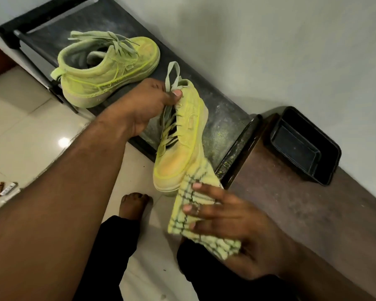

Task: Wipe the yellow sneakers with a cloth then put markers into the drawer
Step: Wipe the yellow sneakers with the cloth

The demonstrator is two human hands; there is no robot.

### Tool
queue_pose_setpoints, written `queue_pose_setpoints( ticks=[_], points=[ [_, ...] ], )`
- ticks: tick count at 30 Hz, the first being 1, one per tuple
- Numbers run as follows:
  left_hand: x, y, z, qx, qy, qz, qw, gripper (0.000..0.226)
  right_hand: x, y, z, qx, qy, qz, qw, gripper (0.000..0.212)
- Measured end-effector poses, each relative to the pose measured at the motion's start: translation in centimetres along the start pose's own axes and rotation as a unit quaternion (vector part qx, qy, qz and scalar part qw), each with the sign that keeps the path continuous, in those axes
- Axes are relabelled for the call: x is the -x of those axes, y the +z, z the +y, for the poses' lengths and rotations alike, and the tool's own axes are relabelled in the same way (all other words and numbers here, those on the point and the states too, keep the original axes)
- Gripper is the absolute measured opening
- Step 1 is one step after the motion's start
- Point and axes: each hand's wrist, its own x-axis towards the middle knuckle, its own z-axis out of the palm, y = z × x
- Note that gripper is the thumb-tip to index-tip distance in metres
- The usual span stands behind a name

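Observation:
My left hand (149, 104) grips one yellow sneaker (180, 146) by its tongue and collar, holding it in the air with the toe pointing down toward me. My right hand (221, 216) holds a yellow checked cloth (195, 216) against the sneaker's toe and sole edge, fingers spread over the cloth. The second yellow sneaker (104, 68) stands on a dark dusty shoe rack (224, 118) by the wall, its laces loose. No markers or drawer are clearly in view.
A black rectangular tray (304, 146) sits on a brown wooden surface (313, 209) at the right, against the white wall. Two small objects (6, 189) lie on the tiled floor at the left. My bare foot (134, 205) and dark trousers are below.

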Motion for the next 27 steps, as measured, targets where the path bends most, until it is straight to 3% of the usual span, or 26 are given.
queue_pose_setpoints(
  ticks=[3,7,9,12,15,18,20,22,25,27],
  points=[
    [0.1,0.1,0.3,0.035,-0.003,-0.008,0.999,0.023,0.3,-2.8,-1.2,-0.003,-0.019,0.018,1.000,0.042],
    [0.2,1.0,0.3,0.041,0.011,-0.042,0.998,0.018,-1.2,-6.8,-0.1,0.126,-0.035,0.068,0.989,0.028],
    [0.4,1.7,0.3,0.023,0.012,-0.078,0.997,0.029,-1.9,-7.2,1.0,0.169,-0.051,0.037,0.984,0.031],
    [0.6,2.4,0.4,-0.003,0.017,-0.131,0.991,0.023,-2.5,-6.5,2.3,0.232,-0.101,-0.063,0.965,0.039],
    [0.7,2.5,0.5,-0.064,0.033,-0.171,0.983,0.029,-3.5,-6.9,3.8,0.285,-0.129,-0.103,0.944,0.040],
    [0.5,2.0,0.5,-0.054,0.017,-0.146,0.988,0.039,-4.5,-7.6,5.4,0.290,-0.115,-0.084,0.946,0.041],
    [0.7,1.5,0.5,-0.056,0.016,-0.139,0.989,0.056,-4.6,-7.4,5.8,0.283,-0.064,-0.026,0.957,0.040],
    [0.8,1.4,0.5,-0.070,0.019,-0.130,0.989,0.058,-4.1,-6.5,5.5,0.262,-0.022,0.024,0.964,0.042],
    [0.7,1.7,0.4,-0.082,0.014,-0.119,0.989,0.074,-3.2,-4.8,4.0,0.218,-0.078,-0.030,0.972,0.040],
    [0.6,2.0,0.3,-0.093,0.013,-0.121,0.988,0.064,-3.4,-4.6,3.4,0.233,-0.135,-0.090,0.959,0.043]
  ],
)
